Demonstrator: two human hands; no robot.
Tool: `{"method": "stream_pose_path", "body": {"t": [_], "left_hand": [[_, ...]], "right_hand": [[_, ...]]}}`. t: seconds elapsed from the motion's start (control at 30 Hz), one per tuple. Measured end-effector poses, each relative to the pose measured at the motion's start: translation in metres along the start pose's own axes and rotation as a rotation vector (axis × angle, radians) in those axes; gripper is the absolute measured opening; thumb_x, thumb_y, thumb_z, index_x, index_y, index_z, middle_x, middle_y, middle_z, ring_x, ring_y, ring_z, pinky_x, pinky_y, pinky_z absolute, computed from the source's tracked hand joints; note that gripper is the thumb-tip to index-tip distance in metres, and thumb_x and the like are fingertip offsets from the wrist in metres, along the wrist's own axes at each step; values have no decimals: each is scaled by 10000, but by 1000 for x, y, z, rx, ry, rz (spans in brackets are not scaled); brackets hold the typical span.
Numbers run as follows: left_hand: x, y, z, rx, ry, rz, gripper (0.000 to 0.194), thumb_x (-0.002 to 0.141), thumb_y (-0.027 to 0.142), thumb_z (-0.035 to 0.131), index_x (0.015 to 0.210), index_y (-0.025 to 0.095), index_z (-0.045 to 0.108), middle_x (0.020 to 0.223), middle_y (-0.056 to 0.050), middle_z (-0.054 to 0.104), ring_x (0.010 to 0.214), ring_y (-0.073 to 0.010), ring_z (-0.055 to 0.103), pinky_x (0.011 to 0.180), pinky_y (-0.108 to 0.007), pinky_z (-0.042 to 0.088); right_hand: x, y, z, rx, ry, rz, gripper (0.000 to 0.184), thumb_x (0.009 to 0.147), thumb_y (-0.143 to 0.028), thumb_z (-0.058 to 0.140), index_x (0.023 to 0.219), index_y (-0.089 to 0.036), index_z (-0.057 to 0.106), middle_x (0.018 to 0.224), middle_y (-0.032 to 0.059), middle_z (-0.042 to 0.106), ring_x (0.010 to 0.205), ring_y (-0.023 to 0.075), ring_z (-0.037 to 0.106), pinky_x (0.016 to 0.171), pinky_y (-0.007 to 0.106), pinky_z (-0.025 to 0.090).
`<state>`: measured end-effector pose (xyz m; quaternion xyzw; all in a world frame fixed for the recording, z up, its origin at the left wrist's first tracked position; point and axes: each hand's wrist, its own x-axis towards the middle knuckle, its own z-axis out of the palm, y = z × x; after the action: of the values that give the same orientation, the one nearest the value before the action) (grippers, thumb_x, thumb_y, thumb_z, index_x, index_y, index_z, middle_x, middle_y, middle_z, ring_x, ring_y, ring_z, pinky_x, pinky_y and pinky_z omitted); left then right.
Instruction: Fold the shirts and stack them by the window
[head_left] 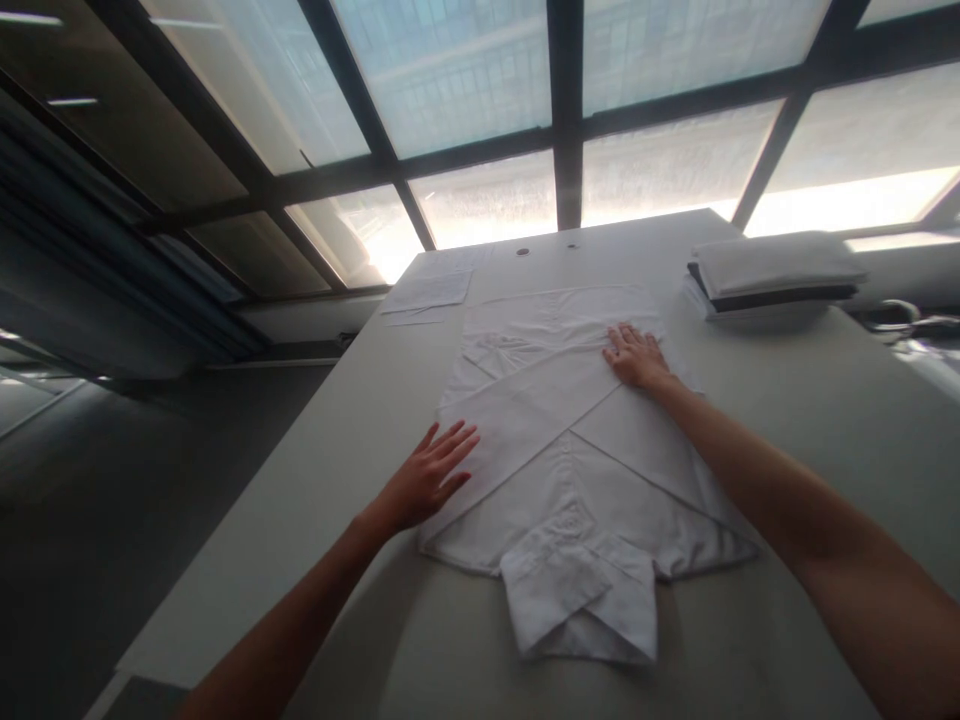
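A white button-up shirt (547, 390) lies front up on the table, its collar (577, 600) toward me and its sleeves folded across the body. Near the shirt's left edge is my left hand (431, 475), fingers spread and holding nothing; whether it touches the cloth I cannot tell. My right hand (634, 356) rests flat with its fingers out on the upper right part of the shirt, over a folded sleeve. Small wrinkles show in the cloth at the upper left and around the button placket.
The white table (345, 420) runs toward large dark-framed windows (566, 120). Folded cloths (776, 270), white and dark, are stacked at the right. Paper sheets (431, 290) lie at the far left. Grey curtains (97, 230) hang at the left above a dark floor (97, 480).
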<state>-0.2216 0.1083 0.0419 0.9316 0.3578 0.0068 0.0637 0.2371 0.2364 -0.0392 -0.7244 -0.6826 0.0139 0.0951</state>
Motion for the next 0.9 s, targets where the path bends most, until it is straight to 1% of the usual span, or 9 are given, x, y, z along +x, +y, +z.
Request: {"method": "stream_pose_path", "body": {"t": [0.1, 0.17, 0.23, 0.3, 0.37, 0.47, 0.67, 0.77, 0.9], "left_hand": [[59, 4, 3, -46, 56, 51, 556, 1049, 445, 350, 1574, 272, 290, 1616, -61, 310, 1518, -240, 203, 1245, -504, 126], [101, 3, 13, -75, 52, 88, 561, 1047, 466, 339, 1572, 274, 297, 1633, -52, 265, 1525, -231, 173, 1245, -491, 123], [137, -1, 27, -90, 25, 76, 565, 1046, 480, 314, 1567, 262, 310, 1642, -55, 232, 1529, -235, 155, 1242, -497, 118], [162, -7, 40, -90, 17, 32, 556, 1052, 467, 274, 1564, 256, 318, 1645, -51, 223, 1530, -238, 151, 1238, -509, 111], [175, -12, 49, -81, 39, -12, 548, 1056, 447, 245, 1565, 256, 314, 1644, -38, 228, 1530, -232, 154, 1236, -509, 112], [177, -17, 57, -66, 76, -51, 549, 1054, 458, 239, 1569, 277, 301, 1646, -12, 226, 1530, -224, 156, 1235, -499, 125], [164, -22, 59, -30, 91, -95, 548, 1047, 501, 242, 1567, 336, 291, 1653, 14, 194, 1532, -236, 146, 1231, -510, 126], [148, -33, 58, -12, 79, -120, 564, 1047, 512, 235, 1578, 326, 261, 1656, 1, 183, 1533, -239, 133, 1229, -513, 127], [116, -54, 55, 15, 87, -224, 646, 1041, 543, 208, 1608, 243, 140, 1654, -62, 187, 1530, -244, 148, 1224, -502, 158]], "right_hand": [[0, 0, 0, -5, 2, -4, 638, 1006, -464, 279, 1565, -157, 304, 1635, 140, 259, 1503, 262, 210, 1200, 517, 155], [0, -1, -1, -1, 0, 1, 632, 1005, -463, 291, 1563, -168, 312, 1635, 136, 261, 1502, 260, 216, 1199, 515, 161], [0, -2, -3, 3, 2, 9, 622, 1005, -457, 299, 1560, -177, 320, 1635, 130, 262, 1501, 257, 218, 1199, 512, 164], [-1, -3, -4, 6, 3, 13, 614, 1005, -447, 302, 1558, -180, 326, 1635, 128, 262, 1502, 254, 218, 1199, 507, 169], [-2, -4, -5, 6, 3, 10, 609, 1006, -436, 304, 1556, -175, 331, 1634, 131, 265, 1502, 256, 219, 1198, 505, 175], [-3, -5, -6, 3, 16, 0, 603, 1006, -426, 312, 1551, -171, 339, 1630, 135, 273, 1500, 257, 224, 1198, 504, 176], [-5, -5, -3, -2, 73, 6, 596, 998, -405, 320, 1544, -167, 353, 1621, 123, 303, 1484, 258, 261, 1199, 469, 194], [-5, -1, -2, -5, 76, 11, 595, 998, -399, 307, 1544, -165, 348, 1620, 117, 308, 1478, 257, 273, 1200, 456, 196], [-5, 2, -3, 3, 34, 33, 634, 999, -423, 280, 1573, -154, 272, 1633, 109, 278, 1487, 252, 252, 1208, 477, 172]]}}
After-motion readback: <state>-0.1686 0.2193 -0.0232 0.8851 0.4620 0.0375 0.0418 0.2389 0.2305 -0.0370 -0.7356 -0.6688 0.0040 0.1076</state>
